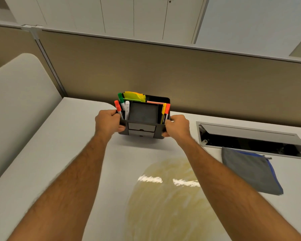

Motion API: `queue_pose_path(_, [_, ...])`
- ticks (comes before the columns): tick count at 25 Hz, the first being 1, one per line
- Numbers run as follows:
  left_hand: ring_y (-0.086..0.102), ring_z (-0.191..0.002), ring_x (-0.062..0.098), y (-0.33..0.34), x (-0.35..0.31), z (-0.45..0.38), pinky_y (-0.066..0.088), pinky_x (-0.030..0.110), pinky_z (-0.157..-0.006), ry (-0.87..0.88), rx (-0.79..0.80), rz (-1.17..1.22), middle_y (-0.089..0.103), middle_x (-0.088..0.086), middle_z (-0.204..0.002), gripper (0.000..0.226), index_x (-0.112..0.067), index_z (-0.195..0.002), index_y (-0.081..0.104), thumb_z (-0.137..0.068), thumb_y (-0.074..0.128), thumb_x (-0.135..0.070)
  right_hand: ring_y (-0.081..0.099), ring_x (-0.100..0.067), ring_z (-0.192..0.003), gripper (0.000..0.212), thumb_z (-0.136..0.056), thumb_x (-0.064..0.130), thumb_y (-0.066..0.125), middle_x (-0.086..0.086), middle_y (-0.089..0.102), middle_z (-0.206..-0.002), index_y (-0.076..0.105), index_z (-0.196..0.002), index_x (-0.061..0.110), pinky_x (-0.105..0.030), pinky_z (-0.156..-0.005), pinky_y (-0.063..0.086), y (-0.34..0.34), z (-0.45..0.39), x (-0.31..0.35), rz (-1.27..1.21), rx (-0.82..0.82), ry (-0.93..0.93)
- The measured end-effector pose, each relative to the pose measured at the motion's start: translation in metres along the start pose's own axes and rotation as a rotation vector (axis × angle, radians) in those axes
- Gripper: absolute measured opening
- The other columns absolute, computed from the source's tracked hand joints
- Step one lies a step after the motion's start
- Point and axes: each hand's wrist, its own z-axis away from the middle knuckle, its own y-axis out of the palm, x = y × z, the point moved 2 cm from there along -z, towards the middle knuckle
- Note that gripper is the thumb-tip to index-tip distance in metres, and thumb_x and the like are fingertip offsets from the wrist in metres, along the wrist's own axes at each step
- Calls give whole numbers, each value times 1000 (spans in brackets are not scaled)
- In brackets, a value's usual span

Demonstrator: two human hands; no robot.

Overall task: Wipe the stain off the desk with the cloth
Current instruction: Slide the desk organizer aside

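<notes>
A pale desk [63, 153] runs up to a tan partition [181, 72], with white cabinets [111, 14] across the top of the frame. A yellowish stain [165, 202] spreads over the lower centre. At centre, the left hand [108, 122] and right hand [176, 126] clamp their fingers on the sides of a black organiser [143, 119] holding markers. The grey cloth [250, 171] lies at right, just below an open cable hatch [250, 138].

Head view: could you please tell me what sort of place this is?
Probably an office cubicle: a partition behind the desk, an organizer of markers, and a cable hatch.
</notes>
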Motion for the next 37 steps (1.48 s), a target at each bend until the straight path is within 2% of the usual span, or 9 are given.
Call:
queue_pose_path(9, [76, -74, 33, -89, 32, -49, 63, 46, -81, -83, -73, -38, 71, 16, -111, 30, -11, -124, 68, -100, 50, -8, 75, -28, -74, 22, -98, 16, 56, -12, 70, -112, 65, -117, 6, -27, -65, 59, 101, 8, 50, -62, 109, -16])
queue_pose_path(14, [76, -78, 33, -101, 51, -61, 63, 45, -81, -112, -70, -29, 70, 15, -116, 31, -12, -127, 66, -100, 51, -10, 72, -24, -71, 21, -98, 17, 57, -9, 69, -109, 65, -114, 7, -22, -60, 55, 129, 7, 52, -34, 117, -27])
queue_pose_path(21, [75, -81, 32, -103, 57, -66, 63, 42, -81, -149, -57, 16, 67, 13, -126, 34, -14, -133, 62, -101, 54, -13, 70, -21, -70, 17, -97, 22, 59, -3, 65, -97, 66, -107, 10, -25, -65, 57, 135, 4, 52, -42, 100, -32])
queue_pose_path(24, [75, -80, 29, -109, 53, -61, 63, 42, -81, -96, -62, 20, 66, 12, -129, 39, -16, -134, 62, -97, 61, -29, 71, -20, -69, 22, -97, 32, 58, -6, 70, -96, 67, -97, 12, -20, -60, 53, 133, 6, 50, -50, 83, -46])
queue_pose_path(26, [76, -79, 28, -112, 53, -55, 63, 42, -81, -57, -54, 0, 64, 9, -134, 55, -17, -136, 60, -91, 64, -49, 71, -22, -74, 29, -97, 40, 55, -10, 72, -95, 66, -92, 13, -24, -66, 55, 128, 8, 47, -64, 39, -51])
queue_pose_path(28, [76, -81, 27, -114, 57, -46, 63, 42, -84, -63, -43, -75, 61, 8, -140, 75, -16, -141, 55, -85, 61, -65, 72, -26, -86, 35, -98, 44, 51, -11, 71, -106, 66, -98, 12, -36, -83, 59, 121, 11, 41, -74, 7, -38])
queue_pose_path(30, [75, -80, 27, -114, 65, -32, 62, 40, -85, -80, -22, -207, 62, 11, -138, 86, -14, -140, 55, -81, 54, -76, 69, -30, -102, 44, -98, 46, 50, -9, 67, -124, 64, -120, 10, -45, -96, 55, 111, 16, 32, -86, -6, -10])
queue_pose_path(33, [73, -88, 33, -103, 85, 0, 57, 46, -89, -46, -17, -464, 70, 16, -123, 98, -9, -129, 63, -76, 38, -88, 63, -30, -116, 50, -97, 48, 51, -9, 63, -134, 59, -131, 13, -46, -102, 51, 82, 27, 8, -19, -35, -20])
queue_pose_path(37, [61, -117, 33, -72, 118, 57, 49, 49, -93, 217, 13, -768, 71, 7, -124, 90, -18, -132, 61, -82, 30, -86, 59, -28, -120, 46, -97, 45, 51, -8, 65, -131, 60, -131, 15, -42, -103, 46, 24, 48, -49, 225, -98, -97])
